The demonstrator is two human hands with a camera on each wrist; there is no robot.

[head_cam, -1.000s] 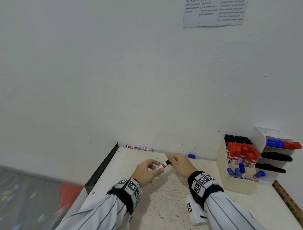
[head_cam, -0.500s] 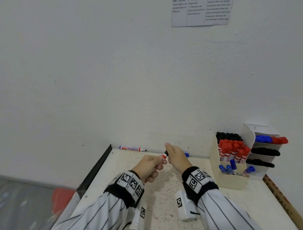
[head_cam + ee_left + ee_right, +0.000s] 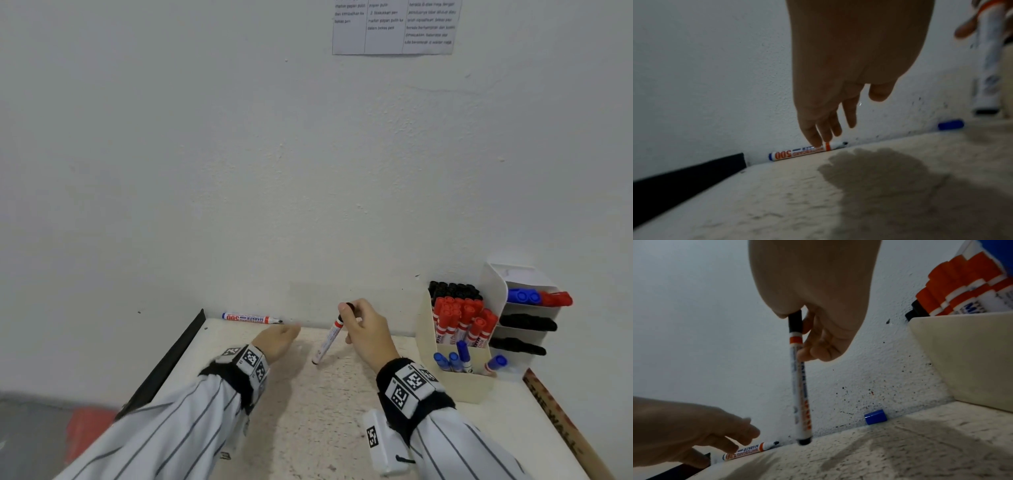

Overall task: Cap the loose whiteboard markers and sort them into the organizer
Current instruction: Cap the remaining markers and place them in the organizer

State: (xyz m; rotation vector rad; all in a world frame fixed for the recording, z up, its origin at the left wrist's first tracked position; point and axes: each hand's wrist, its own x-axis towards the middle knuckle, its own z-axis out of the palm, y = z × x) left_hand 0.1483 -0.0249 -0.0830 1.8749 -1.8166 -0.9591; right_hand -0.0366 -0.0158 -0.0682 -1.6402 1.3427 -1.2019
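Head view: your right hand [image 3: 368, 330] pinches the black cap end of a capped marker [image 3: 328, 337], a light, stiff, slick tube hanging tail-down over the table [image 3: 308, 428]; grip it mid-barrel for control. At ten o'clock your left hand [image 3: 277, 339], fingers straight, reaches the uncapped marker [image 3: 251, 318] against the wall; whether it touches is unclear.

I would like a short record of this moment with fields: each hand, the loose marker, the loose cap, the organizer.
right hand: holds a capped black marker by its cap end, barrel hanging down
left hand: fingers straight, reaching to the uncapped marker
uncapped marker: lies along the wall, tip bare, blue end
blue cap: loose by the wall
organizer: black, red and blue markers in separate compartments
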